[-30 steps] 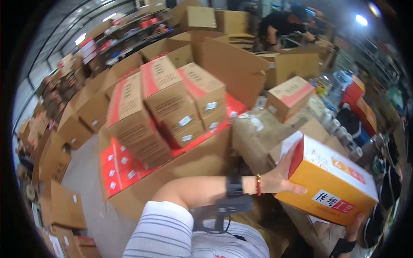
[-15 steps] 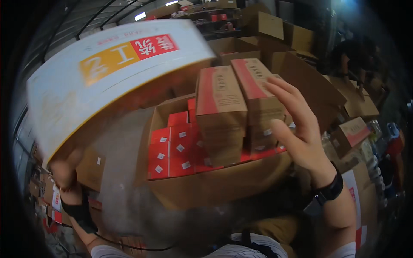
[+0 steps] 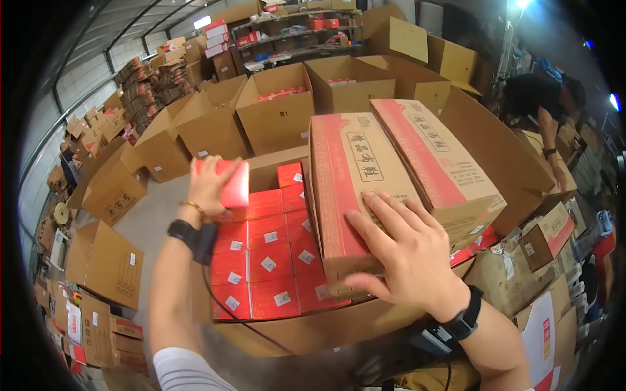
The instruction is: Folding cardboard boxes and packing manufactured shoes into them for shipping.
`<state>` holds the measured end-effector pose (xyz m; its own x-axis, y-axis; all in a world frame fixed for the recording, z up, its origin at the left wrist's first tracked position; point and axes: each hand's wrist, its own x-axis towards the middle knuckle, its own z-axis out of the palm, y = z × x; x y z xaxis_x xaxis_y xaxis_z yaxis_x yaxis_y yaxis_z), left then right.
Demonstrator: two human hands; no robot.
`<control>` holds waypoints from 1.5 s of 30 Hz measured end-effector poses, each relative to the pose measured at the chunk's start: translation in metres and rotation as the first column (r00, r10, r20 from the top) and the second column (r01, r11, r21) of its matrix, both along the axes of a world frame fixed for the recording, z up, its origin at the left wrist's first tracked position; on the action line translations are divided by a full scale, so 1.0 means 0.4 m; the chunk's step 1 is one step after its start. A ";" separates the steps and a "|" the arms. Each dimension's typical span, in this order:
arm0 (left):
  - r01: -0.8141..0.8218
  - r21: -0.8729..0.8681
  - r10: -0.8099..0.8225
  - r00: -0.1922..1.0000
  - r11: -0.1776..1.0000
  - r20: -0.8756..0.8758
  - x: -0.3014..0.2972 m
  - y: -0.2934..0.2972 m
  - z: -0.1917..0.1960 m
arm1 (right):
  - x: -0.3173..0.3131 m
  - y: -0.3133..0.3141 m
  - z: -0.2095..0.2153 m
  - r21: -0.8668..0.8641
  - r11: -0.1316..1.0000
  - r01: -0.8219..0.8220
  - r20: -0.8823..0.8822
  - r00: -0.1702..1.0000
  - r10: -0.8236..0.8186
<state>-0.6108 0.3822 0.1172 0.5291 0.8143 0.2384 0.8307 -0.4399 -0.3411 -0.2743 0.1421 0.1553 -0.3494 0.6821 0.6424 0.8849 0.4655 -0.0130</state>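
Note:
My left hand (image 3: 207,192) is closed round a small red box (image 3: 236,186), its fingers over the top, at the far left corner of a big open carton (image 3: 254,329). Rows of matching red boxes (image 3: 268,264) with small white labels fill that carton. Across its right part lie two long brown-and-pink boxes, a left one (image 3: 336,215) and a right one (image 3: 450,156), side by side on top of the red boxes. My right hand (image 3: 414,257) lies with spread fingers on the near end of the left brown box, holding nothing.
Several open cartons (image 3: 277,104) stand in an arc behind, some with red boxes inside. More cartons (image 3: 104,260) stand at the left. On the right, a person (image 3: 548,111) bends over a carton, near another brown-and-pink box (image 3: 551,234). A loaded shelf (image 3: 297,39) stands at the back.
The large white carton piece is out of my left hand and out of view; that hand now grips a red box. My right hand has come down onto the left brown box.

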 end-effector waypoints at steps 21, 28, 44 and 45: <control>-0.478 -0.412 0.556 0.827 0.775 0.086 -0.128 0.382 -0.685 | -0.003 0.039 0.011 -0.051 0.998 0.048 0.253 0.967 -0.033; -0.470 -0.430 0.581 0.795 0.771 0.172 -0.057 0.263 -0.625 | -0.007 0.028 0.004 0.003 0.995 0.098 0.210 0.973 -0.097; 0.899 -0.397 -0.269 0.435 0.187 0.859 0.418 -0.596 -0.486 | 0.415 -0.491 -0.259 -0.013 0.990 0.140 -0.414 0.901 -0.133; 0.943 -0.326 -0.313 0.332 0.074 0.890 0.534 -0.637 -0.488 | 0.467 -0.603 -0.291 -0.092 0.961 0.259 -0.412 0.869 -0.274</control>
<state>-0.3972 0.1274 -0.0780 0.9518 0.1206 0.2819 -0.1512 -0.6152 0.7738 -0.0877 -0.0991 0.0390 0.1439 0.7339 0.6638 0.8843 0.2057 -0.4191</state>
